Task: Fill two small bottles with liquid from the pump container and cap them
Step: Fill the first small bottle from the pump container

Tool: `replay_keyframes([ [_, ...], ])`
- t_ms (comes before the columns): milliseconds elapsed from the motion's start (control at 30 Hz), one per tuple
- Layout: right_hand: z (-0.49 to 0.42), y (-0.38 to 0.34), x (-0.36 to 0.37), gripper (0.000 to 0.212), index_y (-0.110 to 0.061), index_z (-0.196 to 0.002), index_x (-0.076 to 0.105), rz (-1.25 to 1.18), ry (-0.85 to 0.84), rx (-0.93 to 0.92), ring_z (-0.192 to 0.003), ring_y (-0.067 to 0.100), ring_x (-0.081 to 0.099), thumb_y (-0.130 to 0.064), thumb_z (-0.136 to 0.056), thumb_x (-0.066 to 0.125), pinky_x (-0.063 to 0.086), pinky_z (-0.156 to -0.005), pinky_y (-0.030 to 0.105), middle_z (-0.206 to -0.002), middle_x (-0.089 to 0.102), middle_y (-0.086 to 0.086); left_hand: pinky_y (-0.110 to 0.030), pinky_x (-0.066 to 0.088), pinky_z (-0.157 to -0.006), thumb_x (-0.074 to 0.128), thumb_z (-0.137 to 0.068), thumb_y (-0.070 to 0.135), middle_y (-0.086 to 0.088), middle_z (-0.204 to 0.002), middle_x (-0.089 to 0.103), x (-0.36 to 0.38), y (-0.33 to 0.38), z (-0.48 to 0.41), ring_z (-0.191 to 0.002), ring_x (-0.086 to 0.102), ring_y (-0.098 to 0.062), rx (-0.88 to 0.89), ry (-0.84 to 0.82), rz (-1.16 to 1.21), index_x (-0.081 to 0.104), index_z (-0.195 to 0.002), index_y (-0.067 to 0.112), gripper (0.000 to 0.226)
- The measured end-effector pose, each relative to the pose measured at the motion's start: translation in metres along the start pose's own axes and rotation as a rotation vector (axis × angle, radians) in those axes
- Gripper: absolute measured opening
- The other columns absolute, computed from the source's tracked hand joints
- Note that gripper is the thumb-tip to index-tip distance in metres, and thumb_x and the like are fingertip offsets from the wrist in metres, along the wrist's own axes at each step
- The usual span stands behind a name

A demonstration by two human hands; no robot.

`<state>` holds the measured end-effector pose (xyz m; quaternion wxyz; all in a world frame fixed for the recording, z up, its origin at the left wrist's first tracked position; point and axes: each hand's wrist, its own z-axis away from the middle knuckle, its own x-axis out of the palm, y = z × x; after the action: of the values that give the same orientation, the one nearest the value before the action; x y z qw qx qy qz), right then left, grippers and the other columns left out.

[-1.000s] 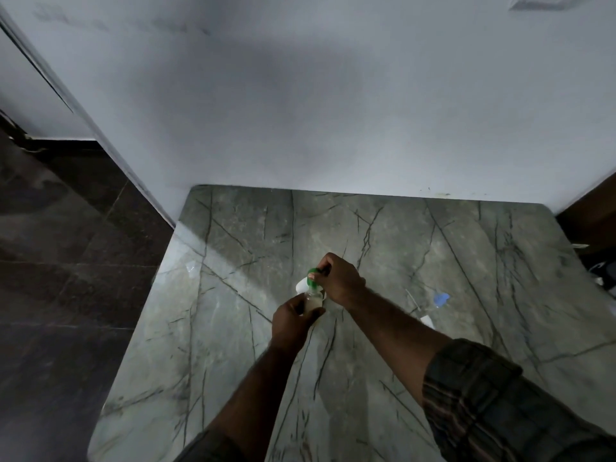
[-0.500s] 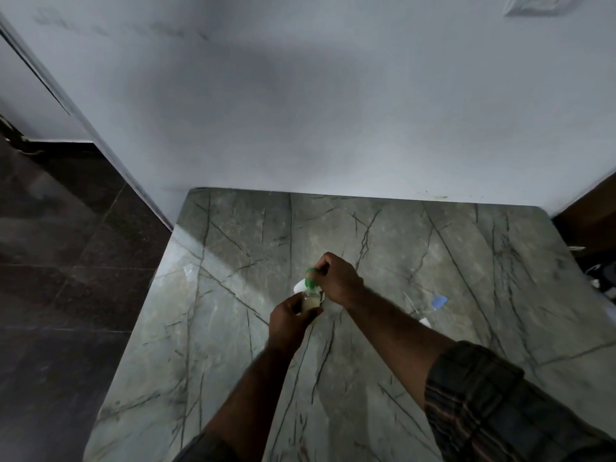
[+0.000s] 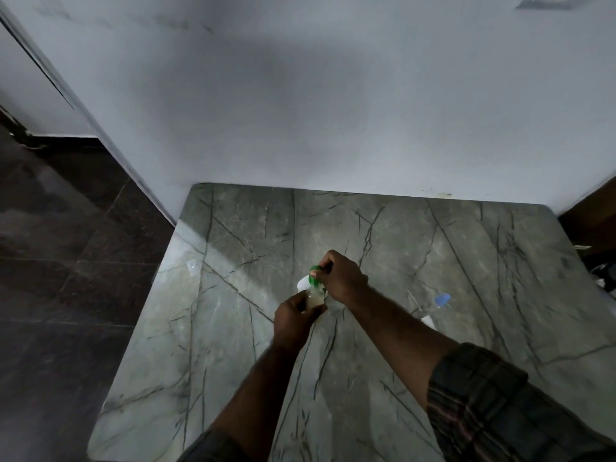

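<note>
The grey-green veined marble tabletop [image 3: 233, 328] stands against a plain wall and serves as the work surface. Both hands meet over its middle.

The left hand [image 3: 293, 316] wraps its fingers round the body of a small clear bottle [image 3: 315, 298], probably to hold it upright and stop it turning. The right hand [image 3: 343, 278] comes from above and beside it, with its fingers curled and pinching the green cap [image 3: 314, 272] on the bottle's neck. That looks like a grip for screwing the cap down, so I judge this to be the capping step for this bottle.

The bottle is near the table's centre, and I cannot tell whether its base touches the marble. It holds a pale, cloudy, yellowish liquid that looks close to full.

A white shape [image 3: 304, 284] just behind the bottle is too hidden to identify.

Well to the right, a clear item with a blue cap [image 3: 442, 299] lies on the marble, possibly the second bottle, with a small white piece [image 3: 428, 321] near it.
</note>
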<state>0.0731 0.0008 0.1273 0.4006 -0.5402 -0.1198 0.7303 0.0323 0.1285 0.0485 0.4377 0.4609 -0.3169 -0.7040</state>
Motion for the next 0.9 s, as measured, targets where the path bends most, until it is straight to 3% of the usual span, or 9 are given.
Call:
replay_keyframes([
  [533,-0.002,0.003,0.002,0.019,-0.026,-0.091,0.057,-0.006,-0.018,-0.022,-0.097,0.018,0.064,-0.04,-0.087,0.069,0.046,-0.101,0.05,-0.091,0.062,-0.01,-0.043,0.06,-0.087,0.083,-0.079,0.027,0.0,-0.101,0.077,0.001,-0.003,0.001,-0.092,0.073,-0.017,0.012,0.008,0.011,0.07,-0.122,0.015,0.047],
  [667,-0.005,-0.002,-0.004,0.02,-0.024,-0.091,0.059,-0.029,-0.015,-0.02,-0.096,0.018,0.064,-0.04,-0.086,0.071,0.046,-0.101,0.05,-0.09,0.063,-0.009,-0.041,0.06,-0.09,0.084,-0.078,0.026,-0.002,-0.108,0.076,0.0,0.003,-0.003,-0.097,0.072,-0.017,-0.003,0.011,0.038,0.067,-0.127,0.014,0.052],
  [900,-0.003,0.004,0.003,0.019,-0.024,-0.095,0.058,-0.019,-0.01,-0.009,-0.097,0.019,0.064,-0.04,-0.089,0.068,0.045,-0.101,0.05,-0.097,0.067,-0.006,-0.042,0.061,-0.085,0.084,-0.077,0.028,0.002,-0.099,0.077,0.0,-0.004,-0.004,-0.09,0.073,-0.016,0.0,0.001,-0.003,0.072,-0.12,0.018,0.045],
])
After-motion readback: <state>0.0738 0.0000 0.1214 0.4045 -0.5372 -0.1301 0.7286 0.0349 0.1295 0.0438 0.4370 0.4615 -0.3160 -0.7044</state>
